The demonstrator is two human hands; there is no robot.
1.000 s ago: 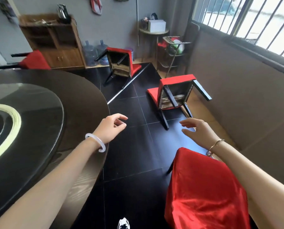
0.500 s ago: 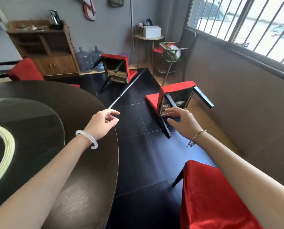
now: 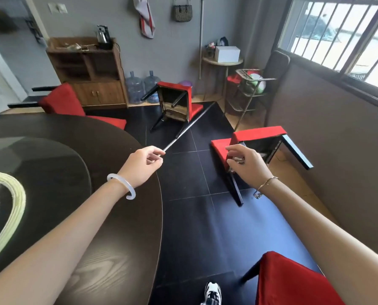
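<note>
Both arms are stretched out in front of the person at about the same height, forearms nearly level and wrists straight. The left hand [image 3: 144, 165] hangs over the edge of the round dark worktop [image 3: 78, 227], palm turned inward, with the fingers loosely curled and the thumb close to the forefinger. It holds nothing that I can make out. The right hand [image 3: 246, 166] is out over the black floor [image 3: 190, 227], knuckles up and fingers bent downward, and it is likewise empty. A white bangle [image 3: 122, 186] sits on the left wrist and a thin gold bracelet [image 3: 266, 184] on the right.

Ahead of the right hand, a toppled chair [image 3: 258, 134] lies on the floor near the wall under the window. The underside of its seat faces the person, its red back is flat on the floor to the left, and its dark legs point out, one toward the person and one toward the wall.

A metal pole [image 3: 190, 126] lies on the floor beyond the left hand. Its length runs diagonally away to the right, past a second overturned chair [image 3: 176, 102]. An upright red chair [image 3: 293, 282] stands just beside the right forearm.
</note>
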